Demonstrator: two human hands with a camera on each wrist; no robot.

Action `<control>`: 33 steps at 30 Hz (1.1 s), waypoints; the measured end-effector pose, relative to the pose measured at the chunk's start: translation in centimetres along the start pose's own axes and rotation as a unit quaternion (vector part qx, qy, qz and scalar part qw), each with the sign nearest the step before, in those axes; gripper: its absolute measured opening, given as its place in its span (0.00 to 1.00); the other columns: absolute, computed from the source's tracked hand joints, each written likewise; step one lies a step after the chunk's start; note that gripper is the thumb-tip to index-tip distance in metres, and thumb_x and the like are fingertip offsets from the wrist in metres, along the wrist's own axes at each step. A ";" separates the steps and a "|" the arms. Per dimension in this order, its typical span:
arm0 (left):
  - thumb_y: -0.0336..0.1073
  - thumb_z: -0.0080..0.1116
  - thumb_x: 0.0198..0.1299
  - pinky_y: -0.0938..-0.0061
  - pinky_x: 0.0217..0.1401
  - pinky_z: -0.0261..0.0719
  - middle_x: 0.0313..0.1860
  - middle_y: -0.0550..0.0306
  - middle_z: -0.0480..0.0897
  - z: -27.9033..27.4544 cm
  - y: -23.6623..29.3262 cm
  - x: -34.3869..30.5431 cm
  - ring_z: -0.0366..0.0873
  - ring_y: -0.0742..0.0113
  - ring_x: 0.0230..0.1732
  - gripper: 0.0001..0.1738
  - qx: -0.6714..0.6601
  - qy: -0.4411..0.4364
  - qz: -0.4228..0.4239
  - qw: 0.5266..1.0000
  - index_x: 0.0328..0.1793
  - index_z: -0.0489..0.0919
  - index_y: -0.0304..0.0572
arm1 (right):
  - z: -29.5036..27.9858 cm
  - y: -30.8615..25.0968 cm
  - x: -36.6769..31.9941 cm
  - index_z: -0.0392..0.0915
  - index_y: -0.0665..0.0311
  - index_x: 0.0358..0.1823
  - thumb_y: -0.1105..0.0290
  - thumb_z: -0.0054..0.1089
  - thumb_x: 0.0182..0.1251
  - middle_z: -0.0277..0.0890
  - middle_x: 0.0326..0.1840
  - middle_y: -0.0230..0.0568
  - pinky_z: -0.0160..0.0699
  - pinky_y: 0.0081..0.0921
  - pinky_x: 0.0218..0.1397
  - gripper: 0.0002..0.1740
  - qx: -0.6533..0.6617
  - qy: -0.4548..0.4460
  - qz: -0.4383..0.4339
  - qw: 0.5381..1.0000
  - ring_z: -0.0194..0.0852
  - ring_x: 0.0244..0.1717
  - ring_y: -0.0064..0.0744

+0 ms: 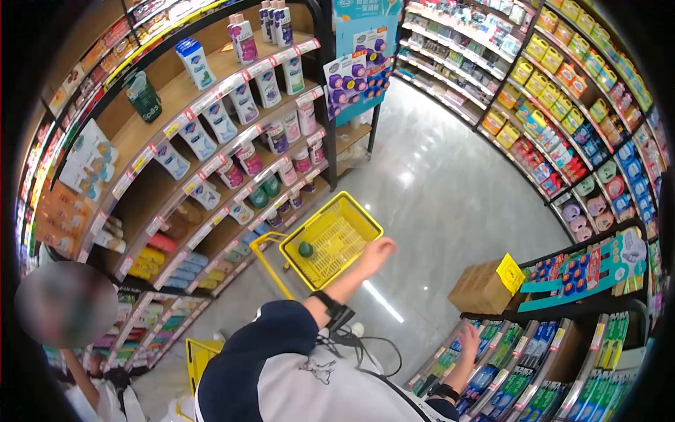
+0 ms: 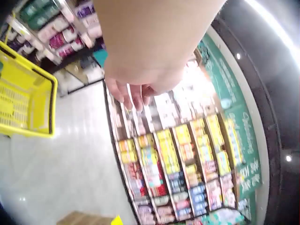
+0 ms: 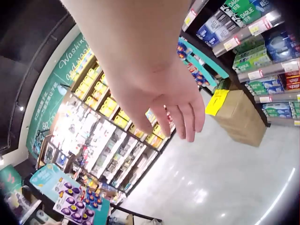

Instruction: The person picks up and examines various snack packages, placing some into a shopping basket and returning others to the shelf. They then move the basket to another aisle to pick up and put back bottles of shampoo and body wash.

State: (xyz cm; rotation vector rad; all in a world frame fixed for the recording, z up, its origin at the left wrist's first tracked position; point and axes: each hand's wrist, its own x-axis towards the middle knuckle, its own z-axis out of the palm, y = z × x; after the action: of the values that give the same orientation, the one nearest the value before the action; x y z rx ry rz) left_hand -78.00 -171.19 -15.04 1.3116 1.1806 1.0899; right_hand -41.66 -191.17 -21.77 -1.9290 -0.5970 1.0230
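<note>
My left hand (image 1: 380,252) is held out with nothing in it, overlapping the right rim of a yellow shopping basket (image 1: 362,211) in the head view. Its fingers hang loosely in the left wrist view, where the basket (image 2: 47,110) sits apart from them at the left. Inside the basket lies a small dark green item (image 1: 306,249). Empty as well, my right hand (image 1: 468,339) is nearest to the shelves of toothpaste boxes (image 1: 505,344). From the right wrist, the hand (image 3: 164,101) shows relaxed, slightly spread fingers over the aisle.
Body wash bottles (image 1: 242,102) fill the curved shelf at the left. A cardboard box (image 1: 481,287) with a yellow sign stands on the right. Yellow jugs (image 1: 538,49) line the far shelves. Another person (image 1: 84,383) is at lower left, near a second yellow basket (image 1: 199,355). Grey floor (image 1: 422,169) runs between the shelves.
</note>
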 end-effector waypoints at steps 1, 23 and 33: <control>0.31 0.47 0.56 0.77 0.42 0.72 0.32 0.56 0.79 2.1 0.3 0.4 0.76 0.69 0.37 0.08 0.029 -0.037 0.052 0.998 0.38 0.76 0.36 | -1.3 0.0 0.8 0.71 0.60 0.48 0.65 0.50 0.61 0.72 0.36 0.30 0.64 0.16 0.26 0.15 0.018 0.028 0.012 0.999 0.71 0.30 0.22; 0.32 0.47 0.56 0.77 0.34 0.72 0.27 0.56 0.80 3.6 10.5 33.6 0.77 0.71 0.31 0.08 -0.021 0.128 0.123 0.984 0.37 0.74 0.37 | 19.9 -30.5 25.2 0.72 0.65 0.48 0.69 0.52 0.58 0.74 0.37 0.38 0.70 0.22 0.40 0.16 -0.236 -0.309 -0.229 0.892 0.72 0.38 0.25; 0.31 0.47 0.56 0.82 0.30 0.70 0.24 0.58 0.80 -4.4 8.4 42.9 0.77 0.75 0.27 0.09 0.003 0.314 0.055 0.948 0.39 0.77 0.37 | 36.9 -43.5 44.9 0.72 0.65 0.46 0.67 0.52 0.59 0.76 0.40 0.43 0.71 0.23 0.41 0.15 -0.304 -0.391 -0.365 0.788 0.74 0.37 0.30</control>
State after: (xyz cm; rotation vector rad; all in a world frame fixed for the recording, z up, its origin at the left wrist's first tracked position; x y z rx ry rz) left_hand -76.97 -128.10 -6.59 1.0678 1.5792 1.6603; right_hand -48.59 -119.18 -15.17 -1.4017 -2.1773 1.1345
